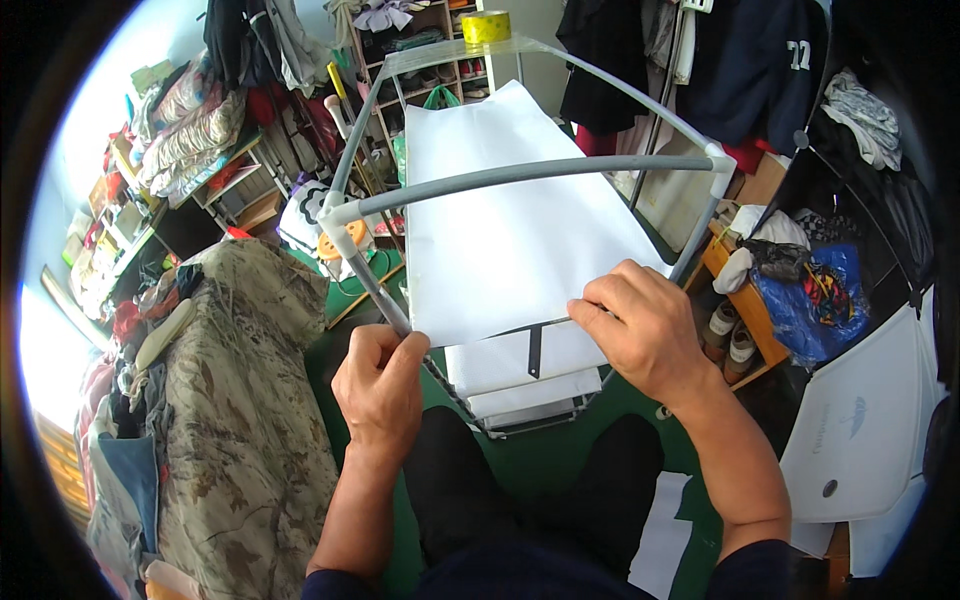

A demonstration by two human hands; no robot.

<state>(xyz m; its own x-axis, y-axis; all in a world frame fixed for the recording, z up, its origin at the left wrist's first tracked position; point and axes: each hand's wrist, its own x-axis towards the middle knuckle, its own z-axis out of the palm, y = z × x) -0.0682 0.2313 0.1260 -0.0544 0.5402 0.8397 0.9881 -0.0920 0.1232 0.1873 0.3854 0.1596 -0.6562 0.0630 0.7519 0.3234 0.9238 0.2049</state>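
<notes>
A long white sheet [510, 240], paper-like and smooth, stretches away from me inside a frame of grey pipes [540, 177] with white corner joints. My left hand [380, 385] pinches the sheet's near left corner, right beside a slanting pipe. Thumb and fingers of my right hand [645, 330] are closed on its near edge toward the right. Between my hands a narrow black strip [535, 350] hangs below that edge. Under it are white folds of sheet material [530, 395] at the frame's lower end. A yellow tape roll [486, 27] rests on the frame's far end.
On the left a camouflage cloth [245, 370] covers a bulky heap beside piled clothes. A wooden shelf [745, 305] with shoes and bags stands right, near a white panel [850, 420]. Dark garments [745, 70] hang behind. A white paper scrap [660, 535] lies on the green floor.
</notes>
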